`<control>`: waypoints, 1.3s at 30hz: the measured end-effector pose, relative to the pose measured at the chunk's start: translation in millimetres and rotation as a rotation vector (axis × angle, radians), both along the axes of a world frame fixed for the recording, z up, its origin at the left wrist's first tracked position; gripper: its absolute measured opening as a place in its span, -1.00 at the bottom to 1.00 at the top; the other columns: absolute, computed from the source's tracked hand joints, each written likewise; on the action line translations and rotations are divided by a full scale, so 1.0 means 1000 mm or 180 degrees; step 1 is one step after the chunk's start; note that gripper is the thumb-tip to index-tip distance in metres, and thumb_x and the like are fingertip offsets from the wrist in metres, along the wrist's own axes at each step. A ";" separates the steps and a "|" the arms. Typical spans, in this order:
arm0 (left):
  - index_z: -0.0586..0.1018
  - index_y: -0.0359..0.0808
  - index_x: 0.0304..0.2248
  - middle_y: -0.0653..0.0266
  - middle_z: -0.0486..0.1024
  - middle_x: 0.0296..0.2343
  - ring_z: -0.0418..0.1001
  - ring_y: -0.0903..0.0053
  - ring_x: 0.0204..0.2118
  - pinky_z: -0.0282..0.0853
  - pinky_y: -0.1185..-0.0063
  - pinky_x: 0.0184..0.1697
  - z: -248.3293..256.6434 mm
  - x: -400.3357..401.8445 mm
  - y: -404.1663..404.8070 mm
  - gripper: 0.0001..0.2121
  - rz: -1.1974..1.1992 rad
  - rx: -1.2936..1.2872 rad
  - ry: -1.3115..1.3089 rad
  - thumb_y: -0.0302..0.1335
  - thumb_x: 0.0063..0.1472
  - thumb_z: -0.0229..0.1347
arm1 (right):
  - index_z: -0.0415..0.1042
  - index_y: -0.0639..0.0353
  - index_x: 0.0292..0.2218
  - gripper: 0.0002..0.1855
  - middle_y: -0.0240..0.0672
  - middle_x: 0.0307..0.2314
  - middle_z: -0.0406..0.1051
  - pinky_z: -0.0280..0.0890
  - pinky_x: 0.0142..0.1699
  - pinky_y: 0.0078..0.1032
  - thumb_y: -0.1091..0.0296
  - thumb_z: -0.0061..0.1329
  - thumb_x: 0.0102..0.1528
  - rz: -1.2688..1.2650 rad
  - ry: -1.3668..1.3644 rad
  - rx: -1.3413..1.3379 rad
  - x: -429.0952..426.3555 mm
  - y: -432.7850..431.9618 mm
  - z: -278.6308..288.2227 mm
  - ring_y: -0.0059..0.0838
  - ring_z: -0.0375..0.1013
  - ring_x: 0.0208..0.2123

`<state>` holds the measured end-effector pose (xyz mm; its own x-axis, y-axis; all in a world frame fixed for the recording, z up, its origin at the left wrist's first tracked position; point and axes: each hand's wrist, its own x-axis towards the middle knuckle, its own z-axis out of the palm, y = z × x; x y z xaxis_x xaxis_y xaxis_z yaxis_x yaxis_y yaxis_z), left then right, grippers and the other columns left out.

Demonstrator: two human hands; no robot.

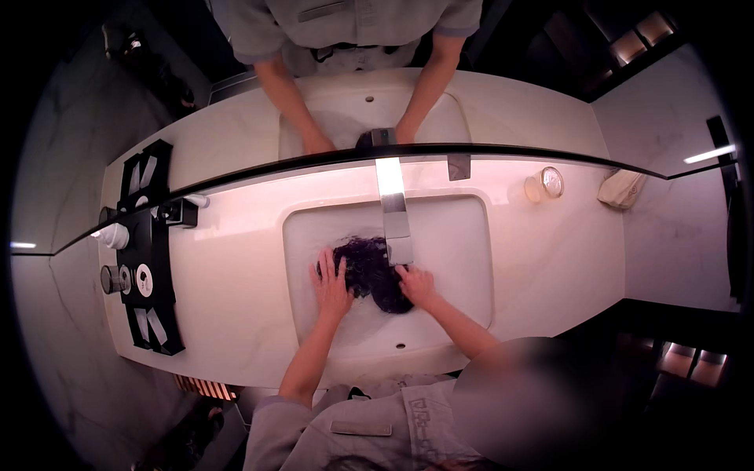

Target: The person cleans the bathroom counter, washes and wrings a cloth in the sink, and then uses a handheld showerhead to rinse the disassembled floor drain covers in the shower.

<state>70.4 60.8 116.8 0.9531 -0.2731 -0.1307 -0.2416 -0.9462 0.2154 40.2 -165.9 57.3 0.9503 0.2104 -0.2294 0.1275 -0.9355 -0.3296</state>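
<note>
A dark, soaked mass that looks like hair or a wig point(368, 271) lies in the white rectangular washbasin point(453, 318), under the metal faucet point(396, 218). My left hand point(331, 285) rests at its left side with spread fingers, touching the dark strands. My right hand point(415, 285) is at the right side of the mass, just below the faucet's end, with its fingers bent; whether they grip the strands is hidden. Water surrounds the mass in the basin.
A dark-framed mirror point(330, 158) runs behind the counter point(230, 282). At the left stand a black tray point(144, 235), a rolled white towel point(116, 235) and a glass point(111, 279). A glass jar point(551, 182) and a pale cloth pouch point(620, 189) are at the right.
</note>
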 end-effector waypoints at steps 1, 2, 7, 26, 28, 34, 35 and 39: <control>0.26 -0.22 0.01 -0.06 -0.16 0.13 -0.27 0.16 0.20 -0.37 0.12 0.16 0.002 0.011 -0.006 -0.31 0.0019 0.0260 -0.0014 -0.30 -0.18 0.20 | 0.20 -0.19 0.00 -0.43 -0.26 -0.51 0.33 0.29 -0.44 -0.30 0.37 -0.08 -0.10 0.0082 -0.0038 0.0015 0.015 -0.012 0.001 -0.23 0.39 -0.46; 0.26 -0.21 0.01 -0.08 -0.18 0.13 -0.31 0.16 0.21 -0.38 0.11 0.16 0.005 0.023 -0.011 -0.32 0.0097 0.0320 -0.0069 -0.26 -0.17 0.18 | 0.22 -0.22 -0.02 -0.45 -0.25 -0.50 0.33 0.28 -0.45 -0.30 0.37 -0.09 -0.09 -0.0070 -0.0280 -0.0060 0.028 -0.019 0.002 -0.24 0.39 -0.47; 0.29 -0.27 -0.02 -0.10 -0.20 0.13 -0.33 0.09 0.21 -0.40 0.06 0.14 -0.024 0.047 -0.027 -0.34 -0.0039 0.0071 -0.0649 -0.38 -0.21 0.17 | 0.27 -0.32 -0.04 -0.52 -0.25 -0.39 0.29 0.31 -0.48 -0.31 0.41 -0.22 0.00 -0.0239 -0.1346 -0.0418 0.088 -0.079 0.027 -0.27 0.40 -0.49; 0.35 -0.14 -0.03 0.03 -0.05 0.11 -0.20 0.19 0.19 -0.40 0.07 0.14 -0.018 -0.011 0.000 -0.41 -0.0376 -0.0412 -0.0011 -0.13 -0.08 0.13 | 0.16 -0.01 0.01 -0.39 -0.19 -0.35 0.23 0.26 -0.30 -0.22 0.35 -0.01 -0.12 -0.0627 -0.0343 -0.0438 -0.001 -0.008 0.011 -0.16 0.33 -0.34; 0.29 -0.20 0.01 -0.02 -0.07 0.11 -0.23 0.16 0.19 -0.44 0.07 0.14 -0.015 -0.018 0.010 -0.33 -0.0417 -0.0022 0.0014 -0.11 -0.11 0.15 | 0.18 -0.18 0.01 -0.36 -0.26 -0.34 0.26 0.22 -0.25 -0.24 0.34 0.01 -0.15 0.0058 -0.0138 -0.0405 -0.012 -0.021 0.022 -0.22 0.35 -0.31; 0.31 -0.28 -0.03 0.02 0.11 0.03 -0.02 0.20 0.12 -0.17 0.15 0.11 -0.003 -0.039 -0.061 -0.30 0.1837 -0.3406 0.2028 0.13 -0.01 -0.02 | 0.43 -0.04 -0.28 -0.60 -0.32 -0.44 0.30 0.23 -0.31 -0.33 0.48 0.00 -0.26 -0.0234 -0.0560 0.1039 -0.003 -0.009 0.116 -0.27 0.32 -0.33; 0.35 -0.24 -0.06 0.10 0.21 -0.02 0.07 0.28 0.08 -0.04 0.20 0.09 -0.003 -0.035 -0.069 -0.33 0.2063 -0.5197 0.3222 0.15 0.00 -0.05 | 0.43 -0.02 -0.29 -0.59 -0.32 -0.46 0.29 0.24 -0.32 -0.36 0.51 0.00 -0.28 0.0058 -0.0532 0.1339 -0.010 0.001 0.145 -0.27 0.31 -0.35; 0.44 -0.20 -0.24 0.27 0.48 -0.42 0.45 0.39 -0.41 0.40 0.45 -0.28 0.033 -0.018 -0.096 -0.55 0.2787 -0.6775 0.4720 0.02 0.10 -0.06 | 0.45 0.04 -0.33 -0.60 -0.34 -0.50 0.26 0.23 -0.31 -0.46 0.59 -0.01 -0.32 0.0642 -0.0191 0.1982 -0.038 0.011 0.222 -0.33 0.26 -0.43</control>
<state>52.5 -34.7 150.2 0.5189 -0.6366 -0.5706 0.7685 0.6396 -0.0147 2.5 -155.1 278.9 0.8857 0.4621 0.0450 0.3155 -0.5278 -0.7886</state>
